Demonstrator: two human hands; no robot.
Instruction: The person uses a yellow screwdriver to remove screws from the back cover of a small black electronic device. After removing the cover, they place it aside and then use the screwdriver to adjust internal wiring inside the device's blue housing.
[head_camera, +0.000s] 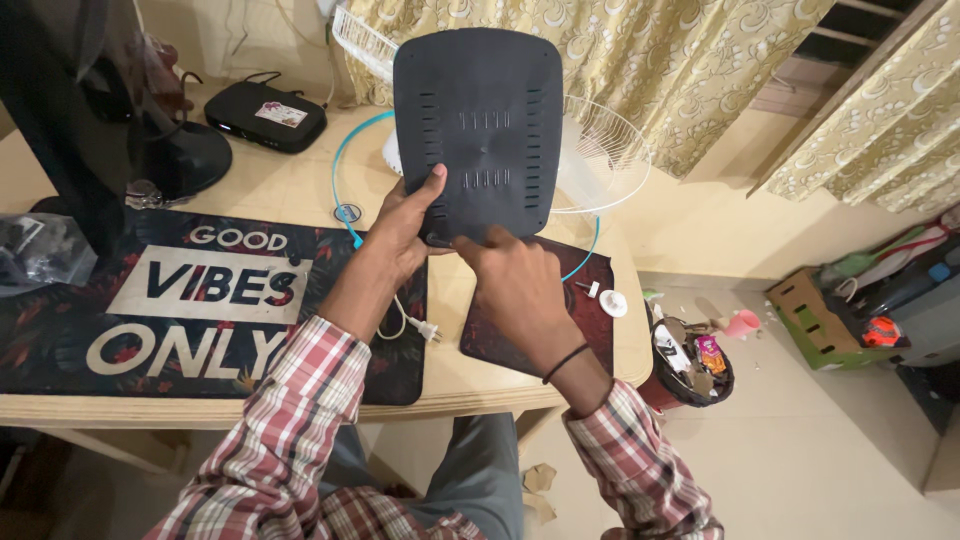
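Observation:
A dark grey plastic panel (480, 110) with rows of vent slots is held upright above the wooden desk (290, 190). My left hand (405, 225) grips its lower left edge, thumb pressed on the face. My right hand (515, 280) pinches the bottom edge just beside the left one. Behind the panel lies a white wire fan grille (605, 150) with a teal ring (340, 170) around it. A white cord with a plug (425, 328) trails below my left wrist.
A large dark printed desk mat (200, 300) covers the left of the desk, a smaller dark pad (580, 280) the right. A black box device (265, 115), a monitor stand (190, 155), small white parts (612, 302), a full bin (690, 365) and a cardboard box (815, 320) are around.

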